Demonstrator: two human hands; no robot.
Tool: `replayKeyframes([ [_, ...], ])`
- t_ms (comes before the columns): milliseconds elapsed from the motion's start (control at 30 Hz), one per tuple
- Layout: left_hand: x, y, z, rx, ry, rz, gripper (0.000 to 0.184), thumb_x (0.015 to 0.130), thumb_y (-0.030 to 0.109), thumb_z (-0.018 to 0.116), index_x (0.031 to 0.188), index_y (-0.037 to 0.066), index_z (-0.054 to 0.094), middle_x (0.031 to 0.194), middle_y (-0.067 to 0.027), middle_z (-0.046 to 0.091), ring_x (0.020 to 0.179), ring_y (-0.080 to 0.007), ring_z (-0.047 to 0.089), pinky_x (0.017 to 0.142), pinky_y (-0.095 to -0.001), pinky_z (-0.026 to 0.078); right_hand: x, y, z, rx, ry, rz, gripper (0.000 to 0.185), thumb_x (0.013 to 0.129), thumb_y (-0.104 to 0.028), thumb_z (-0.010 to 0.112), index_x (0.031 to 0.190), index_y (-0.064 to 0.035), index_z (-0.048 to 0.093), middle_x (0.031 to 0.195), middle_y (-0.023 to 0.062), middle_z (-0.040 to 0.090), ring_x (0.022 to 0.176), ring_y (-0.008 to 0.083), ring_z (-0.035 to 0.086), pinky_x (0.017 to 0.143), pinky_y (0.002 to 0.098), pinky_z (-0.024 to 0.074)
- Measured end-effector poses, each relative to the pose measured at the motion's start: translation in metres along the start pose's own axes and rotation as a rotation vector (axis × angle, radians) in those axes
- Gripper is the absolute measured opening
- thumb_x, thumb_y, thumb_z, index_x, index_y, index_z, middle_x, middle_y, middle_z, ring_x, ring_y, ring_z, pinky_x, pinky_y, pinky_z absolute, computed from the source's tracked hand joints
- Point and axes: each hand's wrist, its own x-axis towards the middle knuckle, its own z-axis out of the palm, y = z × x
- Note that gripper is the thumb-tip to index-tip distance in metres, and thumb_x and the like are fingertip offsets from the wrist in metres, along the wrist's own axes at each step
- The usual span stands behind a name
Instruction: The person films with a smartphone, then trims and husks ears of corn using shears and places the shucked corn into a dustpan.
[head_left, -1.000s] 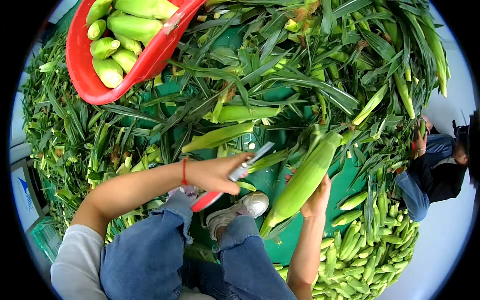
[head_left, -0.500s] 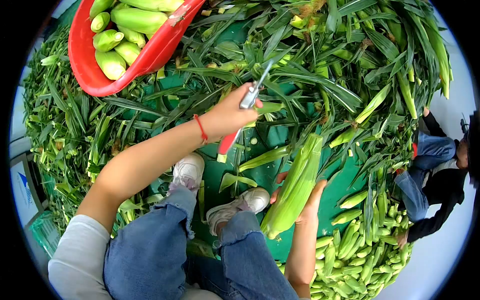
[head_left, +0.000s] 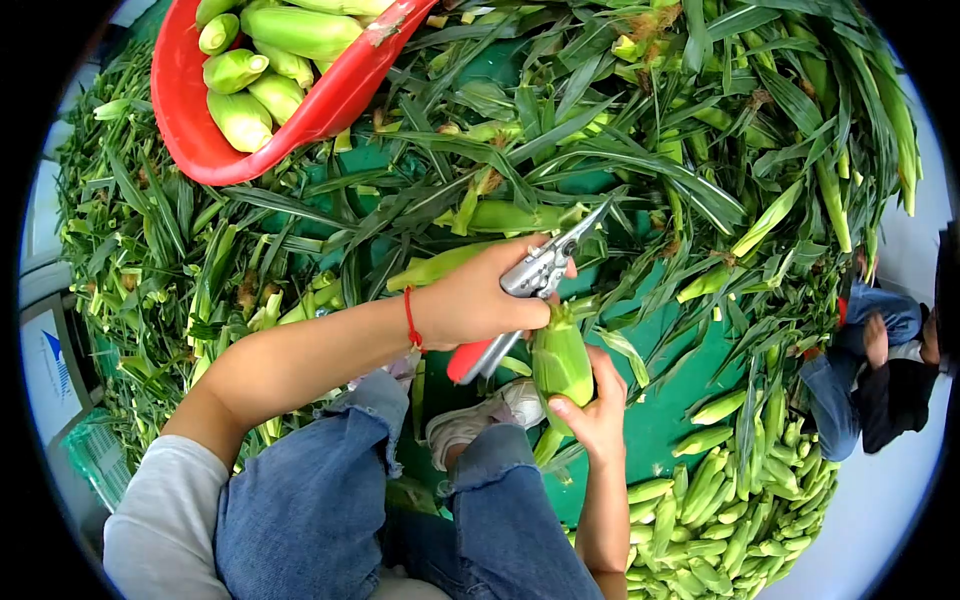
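Note:
My left hand (head_left: pixel 485 300), with a red string on its wrist, is closed around pruning shears (head_left: pixel 540 270) with red-and-metal handles. Their blades point up and to the right, above the ear. In my right hand (head_left: pixel 598 405) is an ear of corn (head_left: pixel 563 365) in its green husk, gripped by the side with its narrow end up. My left fingers are right beside that upper end; whether they touch it I cannot tell. Cut husks and long leaves (head_left: pixel 640 180) lie beyond my hands.
A red basin (head_left: pixel 185 130) at upper left holds several husked ears. At lower right is a heap of green ears (head_left: pixel 720 520) on green sheeting (head_left: pixel 655 420). A co-worker (head_left: pixel 880 370) sits at the right edge. My shoes (head_left: pixel 480 420) are below my hands.
The ear has come up and turned, and now looks shorter, near my left hand. My left hand with the shears has moved down and right. The co-worker's hand has left the heap.

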Motion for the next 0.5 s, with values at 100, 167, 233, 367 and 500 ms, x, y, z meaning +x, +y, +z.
replayKeyframes([
  [100, -0.003, 0.012, 0.011, -0.163, 0.08, -0.125, 0.046, 0.073, -0.004, 0.057, 0.117, 0.009, 0.051, 0.093, -0.0029, 0.054, 0.082, -0.0097, 0.055, 0.071, -0.025, 0.049, 0.005, 0.009, 0.003, -0.088, 0.19, -0.135, 0.066, 0.067, -0.047, 0.074, 0.107, 0.0017, 0.053, 0.093, 0.0108, 0.058, 0.088, 0.024, 0.058, 0.083, 0.0328, 0.0443],
  [167, -0.004, 0.021, 0.014, -0.238, 0.133, -0.164, 0.048, 0.072, -0.004, 0.058, 0.117, 0.009, 0.05, 0.093, -0.0038, 0.055, 0.081, -0.0107, 0.055, 0.067, -0.0277, 0.052, 0.005, -0.001, 0.0, -0.253, 0.375, -0.095, 0.056, 0.068, -0.039, 0.076, 0.098, 0.0006, 0.05, 0.087, 0.0082, 0.054, 0.082, 0.0194, 0.056, 0.079, 0.0318, 0.0441],
  [233, -0.005, 0.021, 0.019, -0.185, 0.139, -0.097, 0.049, 0.072, -0.004, 0.059, 0.118, 0.009, 0.05, 0.093, -0.0035, 0.055, 0.08, -0.0102, 0.055, 0.067, -0.0269, 0.051, 0.002, -0.023, -0.002, -0.334, 0.379, -0.031, 0.033, 0.075, -0.021, 0.072, 0.083, -0.0022, 0.046, 0.071, 0.0047, 0.052, 0.063, 0.0155, 0.053, 0.057, 0.0309, 0.0425],
  [367, -0.003, 0.011, 0.027, -0.042, 0.081, 0.073, 0.05, 0.071, -0.005, 0.06, 0.117, 0.008, 0.049, 0.091, -0.002, 0.055, 0.082, -0.0084, 0.055, 0.067, -0.0242, 0.048, 0.037, -0.054, 0.01, -0.548, 0.346, -0.136, 0.022, 0.086, -0.014, 0.059, 0.078, 0.0023, 0.047, 0.058, 0.0094, 0.048, 0.048, 0.0158, 0.044, 0.046, 0.0294, 0.0357],
  [500, -0.008, 0.024, 0.031, -0.132, 0.159, 0.02, 0.051, 0.071, -0.005, 0.058, 0.118, 0.008, 0.048, 0.091, -0.0034, 0.057, 0.078, -0.0104, 0.057, 0.067, -0.0248, 0.05, 0.039, -0.052, 0.012, -0.138, 0.367, -0.139, 0.029, 0.094, -0.025, 0.046, 0.091, 0.0031, 0.052, 0.062, 0.0052, 0.051, 0.053, 0.0139, 0.046, 0.051, 0.0269, 0.0365],
])
